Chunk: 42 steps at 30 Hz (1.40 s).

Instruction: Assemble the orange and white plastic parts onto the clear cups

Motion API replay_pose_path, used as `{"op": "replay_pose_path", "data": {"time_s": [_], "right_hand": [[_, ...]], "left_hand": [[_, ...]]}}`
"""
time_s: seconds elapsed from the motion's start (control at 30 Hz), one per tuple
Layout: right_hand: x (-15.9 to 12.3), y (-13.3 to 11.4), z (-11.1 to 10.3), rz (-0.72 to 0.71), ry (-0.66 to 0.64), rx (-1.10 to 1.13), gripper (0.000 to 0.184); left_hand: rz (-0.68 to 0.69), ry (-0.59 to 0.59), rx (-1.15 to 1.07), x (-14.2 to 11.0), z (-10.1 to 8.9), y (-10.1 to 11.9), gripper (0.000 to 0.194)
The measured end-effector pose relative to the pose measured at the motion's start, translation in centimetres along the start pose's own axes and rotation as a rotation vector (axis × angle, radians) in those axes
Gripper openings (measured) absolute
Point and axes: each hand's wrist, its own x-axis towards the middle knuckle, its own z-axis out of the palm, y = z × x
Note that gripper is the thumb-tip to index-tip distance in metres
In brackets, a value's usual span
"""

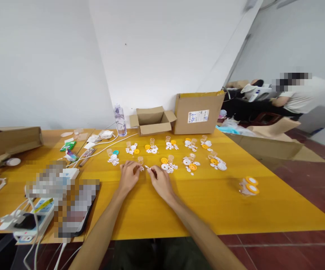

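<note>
My right hand (161, 180) is closed in a pinch on a small white piece (147, 168). Opposite it, my left hand (129, 174) has its thumb and fingertips drawn together at another small white piece (141, 168), which it seems to grip. A clear plastic cup (140, 160) stands just behind the fingertips. Around the hands lie several groups of parts, each with a clear cup, a coloured ring and white pieces. Nearest the right hand are an orange ring (164, 160) and a white disc (165, 167); a teal ring (116, 152) lies to the left.
Two assembled clear cups with orange-rimmed lids (251, 180) stand at right. Behind are an open carton (155, 127), a large box (198, 112) and a water bottle (120, 120). A phone (79, 210), power strip (47, 210) and cables occupy the left. Another person (300, 95) sits beyond.
</note>
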Motion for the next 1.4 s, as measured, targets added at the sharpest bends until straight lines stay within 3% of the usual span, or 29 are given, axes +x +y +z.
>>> {"op": "replay_pose_path", "data": {"time_s": [0.2,0.37,0.6,0.9,1.2,1.4], "right_hand": [[-0.2,-1.1,-0.1,0.109,-0.062,-0.309,0.009],[-0.2,-1.1,0.1,0.119,-0.074,-0.342,0.008],[-0.3,-0.3,0.1,-0.028,-0.044,-0.182,0.008],[-0.3,0.4,0.3,-0.269,-0.147,-0.169,0.016],[-0.5,0.9,0.7,-0.366,-0.094,-0.255,0.033],[-0.4,0.9,0.7,-0.379,-0.089,-0.153,0.03]], "left_hand": [[-0.017,-0.01,0.056,0.0,-0.1,0.1,0.016],[-0.003,-0.01,-0.001,0.1,0.0,-0.2,0.015],[0.013,0.004,-0.135,0.1,-0.1,-0.1,0.015],[-0.138,0.032,-0.104,0.0,-0.8,0.1,0.014],[-0.198,-0.045,0.026,-0.3,-1.0,0.5,0.018],[-0.199,-0.068,0.017,-0.3,-1.0,0.4,0.021]]}}
